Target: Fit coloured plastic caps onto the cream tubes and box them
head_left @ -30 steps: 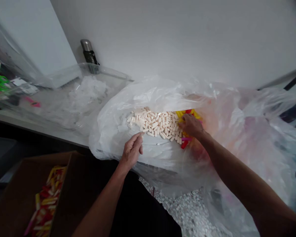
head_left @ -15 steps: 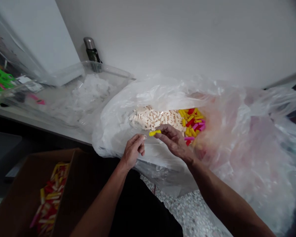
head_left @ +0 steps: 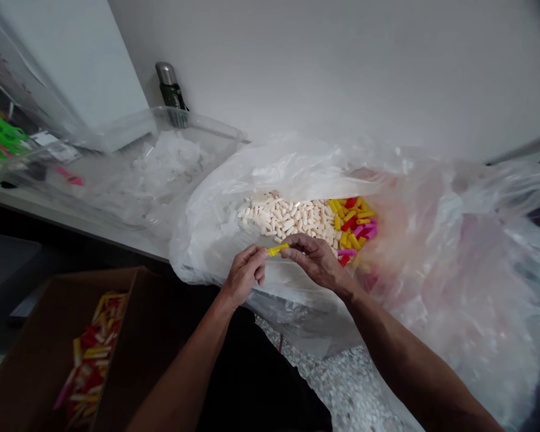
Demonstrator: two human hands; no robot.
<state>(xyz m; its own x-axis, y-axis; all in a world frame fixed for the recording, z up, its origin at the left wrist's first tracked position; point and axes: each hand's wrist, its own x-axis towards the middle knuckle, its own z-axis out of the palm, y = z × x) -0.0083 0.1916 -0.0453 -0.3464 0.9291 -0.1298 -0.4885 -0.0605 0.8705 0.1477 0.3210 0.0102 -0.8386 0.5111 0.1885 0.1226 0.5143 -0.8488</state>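
At 7 o'clock, a cardboard box holds loose coloured tubes. Your left hand has its fingers closed on one end of a yellow plastic tube; your right hand pinches the other. White capsules and more coloured tubes lie at 12 and 1 o'clock in a clear plastic bag.

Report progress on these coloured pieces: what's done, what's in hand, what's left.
Seemingly done: a cardboard box holds many yellow, red and pink pieces. In hand: one yellow piece, held between the left hand and right hand. Left: a heap of coloured pieces and pale pieces in the clear plastic bag.
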